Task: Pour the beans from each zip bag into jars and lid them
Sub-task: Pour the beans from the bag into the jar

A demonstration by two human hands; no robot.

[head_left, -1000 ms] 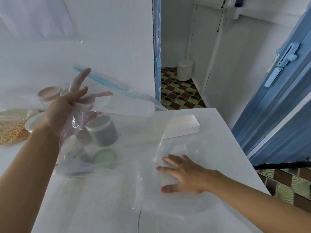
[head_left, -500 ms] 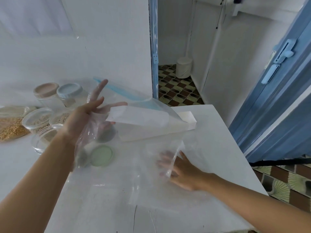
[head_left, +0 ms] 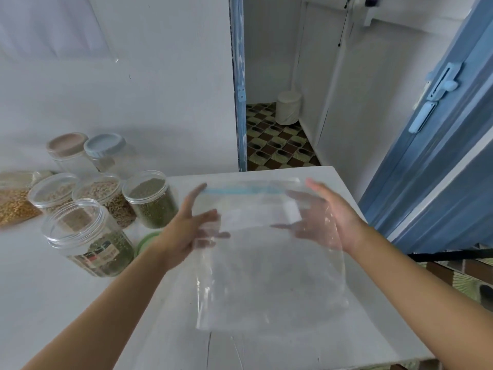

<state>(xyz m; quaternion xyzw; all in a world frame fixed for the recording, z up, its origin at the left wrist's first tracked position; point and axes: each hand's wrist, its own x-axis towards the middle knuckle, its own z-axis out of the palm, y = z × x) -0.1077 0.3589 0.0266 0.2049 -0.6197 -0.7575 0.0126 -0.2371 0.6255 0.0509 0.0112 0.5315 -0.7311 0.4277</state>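
Zip bag [head_left: 266,276]: clear and empty, with a blue zip strip along its top edge. It is now spread flat between both hands at the centre of the frame, just above the white table [head_left: 373,329]. A second ago it hung bunched from one hand at the left of the frame.
Left hand [head_left: 186,231]: it has swung in from the upper left to the bag's left edge. The fingers are straight and spread, some behind the film, none curled round it.
Right hand [head_left: 325,217]: it has lifted off the table, where it lay flat, and now props the bag's right edge near the zip. The fingers are extended and seen through the plastic, with no pinch visible.
Front jar [head_left: 88,236]: lower left, partly filled with green beans, no lid on.
Green lid [head_left: 145,243]: lies just beside the front jar, partly hidden by the left forearm.
Filled jars [head_left: 152,201]: three sit behind the front jar, with no lids visible.
Lidded jars [head_left: 68,150]: two at the rear left look empty.
Yellow-bean bag [head_left: 13,204]: at the left edge, still full.
Meaning: this bag looks done with and is probably being flattened to set aside. Lidding the jars and emptying the yellow-bean bag remain.
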